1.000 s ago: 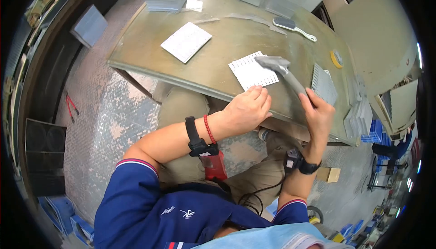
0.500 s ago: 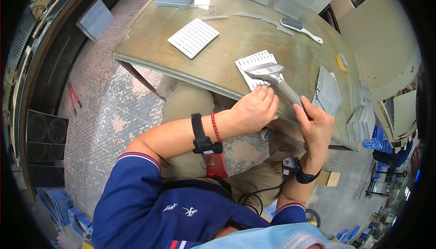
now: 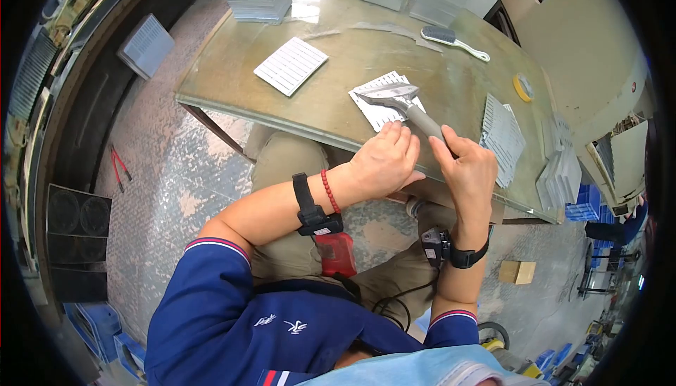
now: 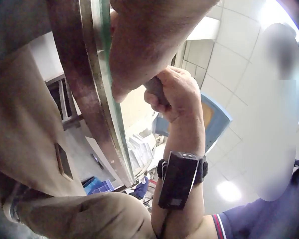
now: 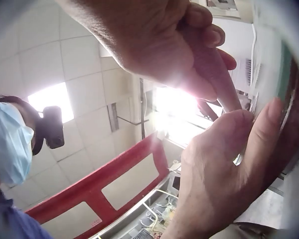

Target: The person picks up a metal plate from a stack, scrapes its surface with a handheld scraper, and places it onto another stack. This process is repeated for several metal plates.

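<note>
Near the table's front edge lies a small stack of white slotted plates point(image 3: 372, 113), slightly fanned. My left hand point(image 3: 386, 160) rests its fingertips at the near edge of the stack, with the thumb standing apart from the fingers. My right hand point(image 3: 468, 175) grips the grey handle of a scraper point(image 3: 424, 121), its broad grey head lying across the top plate and hiding part of it. In the right wrist view, the left hand point(image 5: 214, 174) is right beside the handle point(image 5: 222, 79); the left wrist view shows the right hand point(image 4: 179, 92) curled round the handle.
Another white slotted plate point(image 3: 291, 66) lies to the left. Stacks of plates point(image 3: 259, 0) stand at the back, with more plates point(image 3: 501, 139) at the right. A brush point(image 3: 454, 42) and a roll of yellow tape point(image 3: 522, 87) are on the table point(image 3: 218, 79).
My right hand has moved left with the scraper, taking its head from the right part of the plate across to the middle. My left hand stays at the plates' near edge.
</note>
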`<state>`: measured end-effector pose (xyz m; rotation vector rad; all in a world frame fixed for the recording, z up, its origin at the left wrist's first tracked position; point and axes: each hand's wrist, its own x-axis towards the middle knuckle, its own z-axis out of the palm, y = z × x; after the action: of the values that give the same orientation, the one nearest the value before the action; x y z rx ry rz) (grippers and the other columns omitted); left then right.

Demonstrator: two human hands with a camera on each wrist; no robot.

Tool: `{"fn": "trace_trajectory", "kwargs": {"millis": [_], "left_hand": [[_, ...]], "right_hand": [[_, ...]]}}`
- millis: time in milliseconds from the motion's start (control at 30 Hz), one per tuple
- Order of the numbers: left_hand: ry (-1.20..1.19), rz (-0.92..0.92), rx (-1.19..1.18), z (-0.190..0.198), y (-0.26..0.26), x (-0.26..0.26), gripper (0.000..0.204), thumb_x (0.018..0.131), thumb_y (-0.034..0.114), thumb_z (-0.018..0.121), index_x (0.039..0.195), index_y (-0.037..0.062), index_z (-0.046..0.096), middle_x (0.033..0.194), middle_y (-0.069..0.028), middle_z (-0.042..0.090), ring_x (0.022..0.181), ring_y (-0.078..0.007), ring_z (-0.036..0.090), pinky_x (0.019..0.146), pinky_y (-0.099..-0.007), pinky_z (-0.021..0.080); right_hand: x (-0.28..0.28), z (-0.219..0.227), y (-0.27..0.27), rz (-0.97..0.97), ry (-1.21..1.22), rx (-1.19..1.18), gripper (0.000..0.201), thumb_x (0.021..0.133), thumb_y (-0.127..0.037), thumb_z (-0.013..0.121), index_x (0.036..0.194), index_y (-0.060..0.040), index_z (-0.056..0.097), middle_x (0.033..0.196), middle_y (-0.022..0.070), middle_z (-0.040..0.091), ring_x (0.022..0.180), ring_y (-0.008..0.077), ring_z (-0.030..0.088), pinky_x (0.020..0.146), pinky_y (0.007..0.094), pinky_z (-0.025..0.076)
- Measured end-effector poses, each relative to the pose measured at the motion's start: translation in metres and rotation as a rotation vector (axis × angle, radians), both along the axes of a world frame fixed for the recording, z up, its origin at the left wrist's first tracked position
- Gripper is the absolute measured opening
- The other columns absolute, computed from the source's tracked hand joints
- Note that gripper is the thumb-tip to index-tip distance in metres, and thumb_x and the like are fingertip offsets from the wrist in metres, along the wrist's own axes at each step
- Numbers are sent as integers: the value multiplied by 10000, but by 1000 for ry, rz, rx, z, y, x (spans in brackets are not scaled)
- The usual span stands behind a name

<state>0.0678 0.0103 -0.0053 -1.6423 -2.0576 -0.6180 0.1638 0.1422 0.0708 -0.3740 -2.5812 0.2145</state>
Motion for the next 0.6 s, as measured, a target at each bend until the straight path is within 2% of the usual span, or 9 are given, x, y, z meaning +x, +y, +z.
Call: {"fn": "trace_trajectory", "kwargs": {"millis": [267,333,400,533,600], "left_hand": [[-3,52,-5,1,1,-5,677,763,486,697,1057,-116,603,1050,-271,624,1042,-400,601,975,-426,463],[-2,50,-30,-1,1,-6,680,765,493,692,1054,-116,605,1049,-272,624,1044,-401,600,980,-425,459],[13,24,49,-5,2,-10,684,770,508,684,1043,-115,609,1043,-267,624,1047,-398,596,980,-419,457],[-20,49,68,-3,-2,-10,685,770,512,685,1039,-114,609,1044,-262,623,1046,-390,591,977,-414,457],[15,27,95,-3,-4,-9,680,771,512,688,1029,-112,604,1050,-256,615,1041,-382,586,970,-409,459]], "right_hand": [[-13,-18,-2,-6,67,25,235,844,-313,671,972,-120,710,680,99,661,611,285,654,520,409,489],[-32,-43,-8,-26,90,48,238,847,-317,666,981,-125,704,685,101,664,616,290,658,521,415,494],[-42,-45,-6,-45,126,73,240,850,-321,662,989,-129,699,689,102,667,622,294,662,521,421,498],[-27,-21,16,22,100,-34,268,837,-305,685,971,-76,715,694,131,665,616,296,660,544,376,499],[-7,-11,23,26,139,-237,260,798,-252,731,961,-49,733,695,152,659,590,290,644,544,353,478]]}}
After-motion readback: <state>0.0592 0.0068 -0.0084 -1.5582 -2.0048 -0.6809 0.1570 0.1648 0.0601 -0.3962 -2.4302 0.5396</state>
